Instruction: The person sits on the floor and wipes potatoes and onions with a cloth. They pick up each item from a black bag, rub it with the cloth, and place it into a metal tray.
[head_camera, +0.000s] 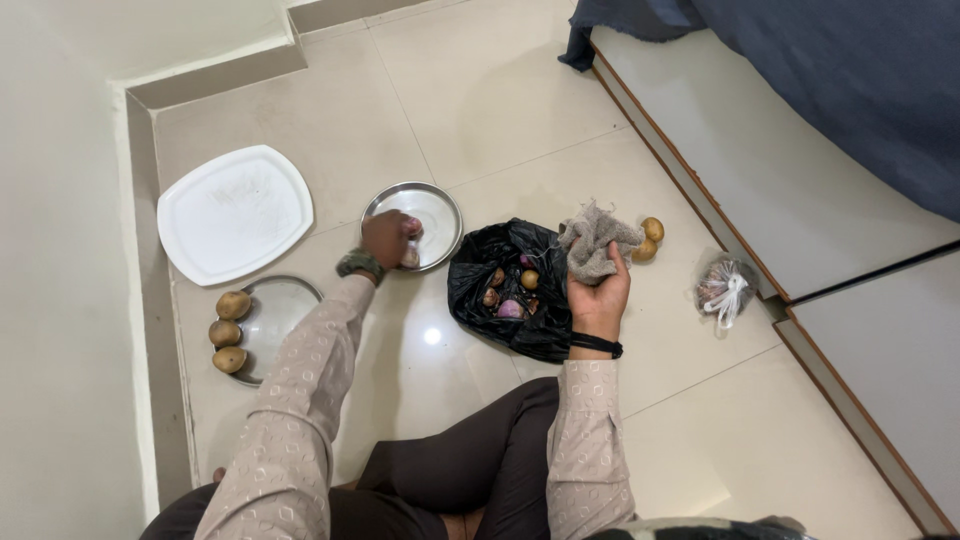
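Note:
My left hand (388, 238) reaches over the near rim of a round steel plate (432, 205) on the floor, closed on an onion (412, 229); another pale onion lies under the hand on the plate. Raised above the floor, my right hand (598, 290) grips a grey-brown cloth (594, 240). Between the hands lies an open black plastic bag (500, 322) with several onions and a potato (529, 279) inside. Two potatoes (649, 238) rest on the floor just past the cloth.
A white square plate (234, 212) lies at the left. A second steel plate (275, 310) carries three potatoes (228, 332) on its left edge. A small knotted clear bag (725, 288) sits by the bed base (800, 200) on the right. The wall runs along the left.

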